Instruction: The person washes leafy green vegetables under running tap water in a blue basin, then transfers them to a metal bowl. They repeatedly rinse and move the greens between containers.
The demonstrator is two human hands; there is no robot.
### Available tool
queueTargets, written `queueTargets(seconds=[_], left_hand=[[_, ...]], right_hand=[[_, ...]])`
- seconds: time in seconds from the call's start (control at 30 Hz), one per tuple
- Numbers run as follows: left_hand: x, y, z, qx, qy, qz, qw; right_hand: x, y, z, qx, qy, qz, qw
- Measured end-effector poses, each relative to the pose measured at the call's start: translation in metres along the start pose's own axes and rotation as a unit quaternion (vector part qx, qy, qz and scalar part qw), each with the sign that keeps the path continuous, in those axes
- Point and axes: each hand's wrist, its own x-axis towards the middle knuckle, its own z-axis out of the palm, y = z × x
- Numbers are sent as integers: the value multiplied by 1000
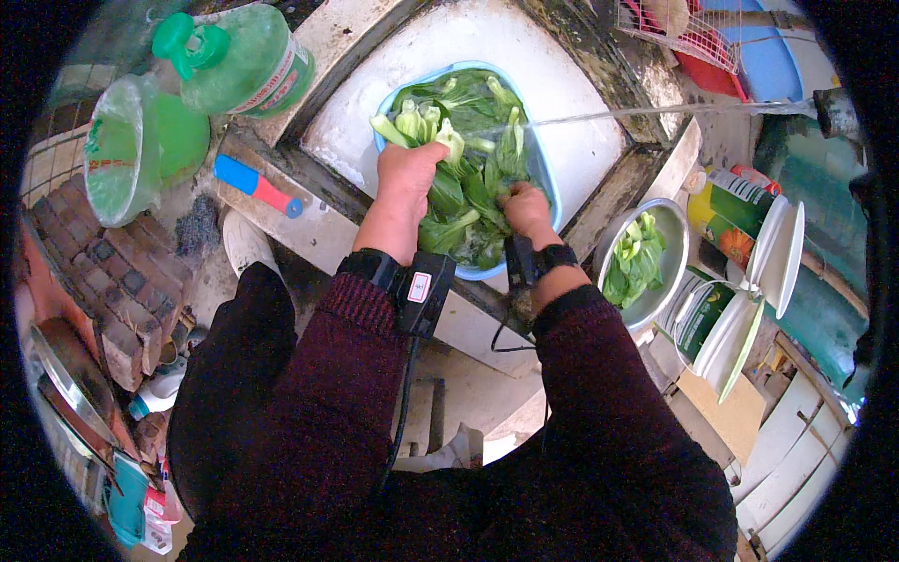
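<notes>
A light-blue plastic basin [553, 204] full of water and bok choy [449, 190] stands in a white sink [583, 77]. My left hand [407, 172] grips a bunch of bok choy [414, 123] at the basin's left side, its pale stalk ends pointing up and away. My right hand [527, 208] reaches into the right side of the basin among the leaves. Its fingertips are partly hidden by greens and water, so whether they hold a stalk is unclear. Water [597, 114] streams from a tap [836, 112] on the right into the basin.
Right of the sink, a metal bowl [676, 242] holds more bok choy [635, 263]. White plates [779, 260] stand on edge beyond it. A blue-and-red-handled tool [256, 184] lies on the left ledge, near a green plastic jug [246, 63] and a green bucket [179, 133].
</notes>
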Motion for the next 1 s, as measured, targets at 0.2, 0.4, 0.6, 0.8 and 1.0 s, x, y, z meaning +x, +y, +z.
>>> queueTargets(seconds=[0.2,0.4,0.6,0.8,1.0], left_hand=[[-9,3,14,-49,-45,-2,998],[-14,4,30,-140,-80,-42,986],[-10,4,30,-190,-122,-63,972],[-7,-3,20,-254,-219,-113,935],[-9,3,14,-238,-295,-151,913]], right_hand=[[-28,-32,-39,236,138,-132,953],[-43,-86,-62,138,302,-323,886],[-56,-83,-69,182,263,-355,879],[-51,-87,-79,486,43,-163,857],[-40,-77,-78,527,-79,-147,833]])
